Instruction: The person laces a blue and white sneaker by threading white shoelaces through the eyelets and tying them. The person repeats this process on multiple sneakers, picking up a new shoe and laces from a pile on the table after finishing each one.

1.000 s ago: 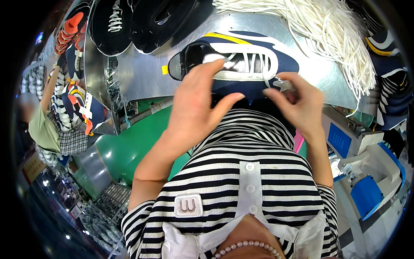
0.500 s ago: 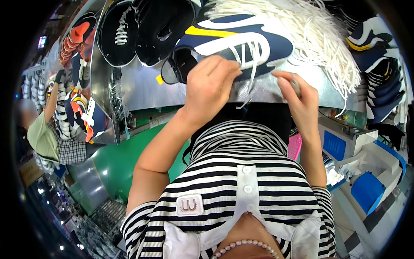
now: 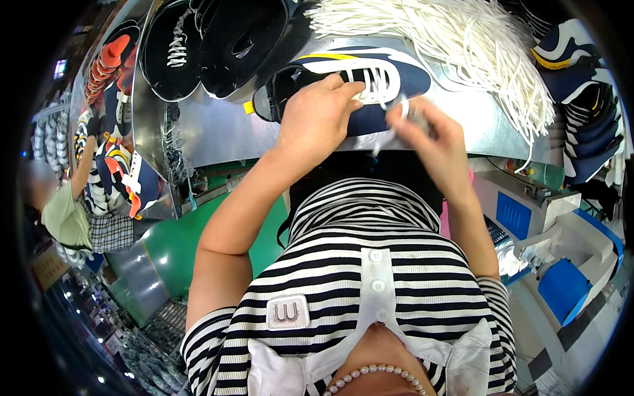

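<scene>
A navy shoe upper (image 3: 413, 80) with white and yellow trim lies on the metal table, toe to the right. White shoelace (image 3: 378, 84) crosses its eyelet opening in several rows. My left hand (image 3: 320, 113) is closed on the upper beside the opening, with fingertips at the lacing. Just right of it, my right hand (image 3: 432, 138) is smeared by motion. A loose white lace end (image 3: 382, 141) passes by its thumb and fingers, which are closed on it. A small grey tool-like piece shows faintly in that hand, too blurred to name.
A heap of white laces (image 3: 462, 46) covers the back right of the metal table (image 3: 218, 135). Black uppers (image 3: 238, 56) lie at the back left. Stacked navy uppers (image 3: 588, 138) stand far right, above a grey and blue machine (image 3: 548, 231). Another person (image 3: 69, 214) works at far left.
The upper has tilted and turned so its opening shows differently. My right hand has moved left, toward the lacing. My left hand has shifted slightly, its fingers now over the eyelets.
</scene>
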{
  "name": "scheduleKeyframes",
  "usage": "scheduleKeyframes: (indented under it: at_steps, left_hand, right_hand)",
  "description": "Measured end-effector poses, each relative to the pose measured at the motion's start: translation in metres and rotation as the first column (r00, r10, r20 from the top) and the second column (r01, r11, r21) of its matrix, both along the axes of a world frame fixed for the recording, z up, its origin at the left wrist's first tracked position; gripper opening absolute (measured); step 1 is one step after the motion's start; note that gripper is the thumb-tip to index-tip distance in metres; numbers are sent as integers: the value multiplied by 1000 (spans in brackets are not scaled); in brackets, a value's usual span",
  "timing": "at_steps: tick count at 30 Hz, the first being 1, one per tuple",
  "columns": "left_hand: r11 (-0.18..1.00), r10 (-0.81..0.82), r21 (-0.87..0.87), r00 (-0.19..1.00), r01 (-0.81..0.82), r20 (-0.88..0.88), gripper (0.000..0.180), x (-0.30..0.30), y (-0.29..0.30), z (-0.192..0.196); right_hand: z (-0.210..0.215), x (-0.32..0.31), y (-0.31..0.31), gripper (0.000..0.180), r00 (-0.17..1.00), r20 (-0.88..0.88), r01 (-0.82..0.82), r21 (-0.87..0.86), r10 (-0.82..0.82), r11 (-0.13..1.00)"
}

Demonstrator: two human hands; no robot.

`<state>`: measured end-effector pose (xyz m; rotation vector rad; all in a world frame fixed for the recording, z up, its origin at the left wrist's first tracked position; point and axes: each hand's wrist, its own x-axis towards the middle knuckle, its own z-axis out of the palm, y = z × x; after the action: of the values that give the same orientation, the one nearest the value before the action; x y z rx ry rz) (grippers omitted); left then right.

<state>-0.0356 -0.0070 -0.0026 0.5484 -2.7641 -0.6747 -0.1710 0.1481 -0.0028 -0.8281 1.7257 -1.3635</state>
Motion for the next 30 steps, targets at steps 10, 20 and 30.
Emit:
scheduleKeyframes:
  at_steps: [10,20,30]
  left_hand:
    - [959,22,276,985,-68,168,34,-10,-12,11]
    - [991,70,113,996,-75,49,32,-12,-6,-4]
    - [999,-29,42,994,34,-108,27,-8,-5,-11]
  right_hand:
    - [-27,-22,-50,12,992,-23,112,-245,-121,963]
    - [-19,-7,-1,25,991,-91,94,-1,-94,996]
    - [-23,3,2,15,994,-110,-14,60,21,998]
